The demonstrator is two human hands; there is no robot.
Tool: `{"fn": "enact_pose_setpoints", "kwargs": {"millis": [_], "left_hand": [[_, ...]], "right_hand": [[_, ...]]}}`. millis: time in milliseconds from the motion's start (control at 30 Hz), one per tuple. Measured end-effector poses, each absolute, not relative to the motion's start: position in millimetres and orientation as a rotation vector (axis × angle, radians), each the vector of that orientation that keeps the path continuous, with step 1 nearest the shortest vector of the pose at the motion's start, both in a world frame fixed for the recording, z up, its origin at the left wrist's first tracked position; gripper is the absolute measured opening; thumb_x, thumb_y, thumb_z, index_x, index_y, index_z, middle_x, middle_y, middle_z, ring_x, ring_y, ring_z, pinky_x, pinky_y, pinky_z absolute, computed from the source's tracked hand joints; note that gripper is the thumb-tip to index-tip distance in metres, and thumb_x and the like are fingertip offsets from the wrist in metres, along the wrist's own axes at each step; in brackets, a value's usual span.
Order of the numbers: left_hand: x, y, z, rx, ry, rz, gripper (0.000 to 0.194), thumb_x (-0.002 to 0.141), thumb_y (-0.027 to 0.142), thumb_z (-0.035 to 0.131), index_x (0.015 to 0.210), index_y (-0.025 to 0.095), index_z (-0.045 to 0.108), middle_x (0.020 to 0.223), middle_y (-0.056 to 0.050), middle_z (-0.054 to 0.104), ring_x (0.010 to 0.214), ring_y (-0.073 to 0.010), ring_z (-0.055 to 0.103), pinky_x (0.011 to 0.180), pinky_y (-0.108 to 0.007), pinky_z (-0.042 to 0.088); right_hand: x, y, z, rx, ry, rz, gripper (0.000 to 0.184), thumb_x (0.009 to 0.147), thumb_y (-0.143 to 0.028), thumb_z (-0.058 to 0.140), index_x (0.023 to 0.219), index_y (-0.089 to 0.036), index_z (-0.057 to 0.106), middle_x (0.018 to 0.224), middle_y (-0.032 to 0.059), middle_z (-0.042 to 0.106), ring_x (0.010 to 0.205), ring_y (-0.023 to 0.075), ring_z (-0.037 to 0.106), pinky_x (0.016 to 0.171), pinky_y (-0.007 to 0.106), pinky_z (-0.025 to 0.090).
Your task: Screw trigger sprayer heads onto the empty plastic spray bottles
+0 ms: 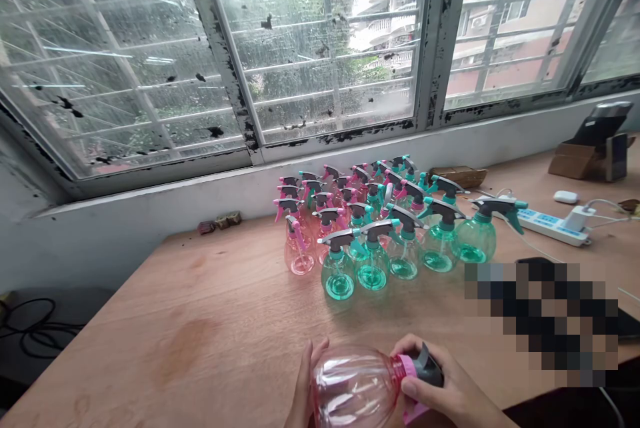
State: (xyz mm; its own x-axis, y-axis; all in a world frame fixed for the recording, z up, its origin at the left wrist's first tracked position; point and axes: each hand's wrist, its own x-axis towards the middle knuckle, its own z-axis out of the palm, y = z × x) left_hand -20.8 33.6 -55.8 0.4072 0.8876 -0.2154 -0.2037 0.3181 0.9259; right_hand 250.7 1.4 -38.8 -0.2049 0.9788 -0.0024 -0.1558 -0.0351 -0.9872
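Left hand grasps a pink plastic spray bottle held sideways above the tabletop; right hand clasps its grey trigger head; pink and green spray bottles stand beyond in rows.

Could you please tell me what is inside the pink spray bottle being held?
The clear pink spray bottle looks empty, no visible liquid. The left hand hides part of its base, the right hand part of its collar.
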Motion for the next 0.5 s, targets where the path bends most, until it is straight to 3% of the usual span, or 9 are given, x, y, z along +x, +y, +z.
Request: {"fn": "enact_pose_setpoints", "kwargs": {"millis": [67,167,267,367,500], "left_hand": [[-18,38,-54,0.885,0.914,0.825,0.11,0.069,0.076,0.074,0.159,0.035,0.025,0.163,-0.01,0.04,0.132,-0.0423,0.059,0.115,-0.057,0.039],[-18,44,-47,0.772,0.971,0.736,0.1,0.08,0.084,0.049,0.16,0.029,0.026,0.15,-0.015,0.056,0.122,-0.0404,0.067,0.113,-0.059,0.042],[-21,44,-43,0.838,0.927,0.723,0.096,0.08,0.079,0.058,0.158,0.031,0.03,0.145,-0.013,0.061,0.123,-0.0401,0.066,0.115,-0.059,0.039],[-24,42,-46,0.922,0.869,0.766,0.099,0.075,0.07,0.073,0.158,0.037,0.03,0.154,-0.009,0.053,0.133,-0.0404,0.058,0.118,-0.058,0.035],[-18,45,-50,0.923,0.874,0.742,0.089,0.083,0.075,0.059,0.158,0.035,0.031,0.156,-0.011,0.05,0.134,-0.04,0.058,0.115,-0.057,0.039]], "right_hand": [[251,1,-40,-1.018,-1.239,1.412,0.043,0.076,-0.055,0.082,0.095,-0.018,0.069,0.076,-0.0006,0.065,0.065,0.0157,0.059,0.059,0.024,0.048],[251,1,-41,-1.026,-1.244,1.396,0.044,0.076,-0.055,0.082,0.095,-0.018,0.069,0.077,-0.0001,0.066,0.066,0.016,0.058,0.06,0.025,0.047],[251,1,-40,-1.019,-1.236,1.414,0.045,0.076,-0.056,0.081,0.095,-0.017,0.068,0.076,-0.0001,0.065,0.064,0.0156,0.059,0.059,0.025,0.048],[251,1,-39,-1.015,-1.241,1.405,0.044,0.077,-0.056,0.081,0.094,-0.017,0.068,0.075,-0.0002,0.064,0.064,0.0157,0.059,0.058,0.024,0.049],[251,2,-42,-1.004,-1.224,1.446,0.043,0.077,-0.055,0.081,0.095,-0.018,0.067,0.075,-0.0008,0.064,0.063,0.016,0.061,0.058,0.025,0.049]]}}
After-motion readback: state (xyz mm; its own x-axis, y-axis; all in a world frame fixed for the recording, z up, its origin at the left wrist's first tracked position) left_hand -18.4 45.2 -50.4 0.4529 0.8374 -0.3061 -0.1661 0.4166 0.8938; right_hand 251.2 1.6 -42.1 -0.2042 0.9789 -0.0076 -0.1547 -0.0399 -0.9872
